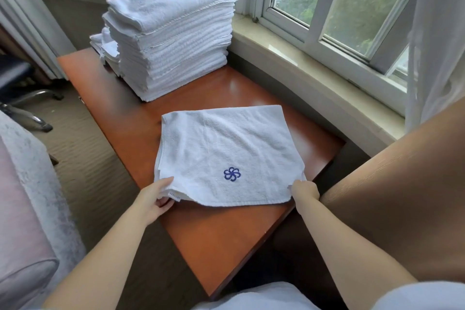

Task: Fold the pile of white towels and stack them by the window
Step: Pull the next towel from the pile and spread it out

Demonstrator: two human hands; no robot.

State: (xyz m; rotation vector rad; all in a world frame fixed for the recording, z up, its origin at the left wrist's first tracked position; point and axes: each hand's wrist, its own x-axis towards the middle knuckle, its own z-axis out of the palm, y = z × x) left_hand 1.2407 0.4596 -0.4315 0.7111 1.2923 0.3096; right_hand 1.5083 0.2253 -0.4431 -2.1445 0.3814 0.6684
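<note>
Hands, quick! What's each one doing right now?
Left hand: grips the near left corner of the white towel.
Right hand: fingers curled, pinching the towel's near right corner.

White terry-cloth towel [226, 148] looks soft and nubbly, same as the tall stack of folded white cloth towels [171, 40]. Reddish-brown wooden table [219, 231] has a smooth, glossy finish.

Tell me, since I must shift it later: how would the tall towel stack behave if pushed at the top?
The tall towel stack probably leans or sheds its upper towels: it is high, soft, with uneven edges. Pushed low, it likely slides on the glossy table.
</note>
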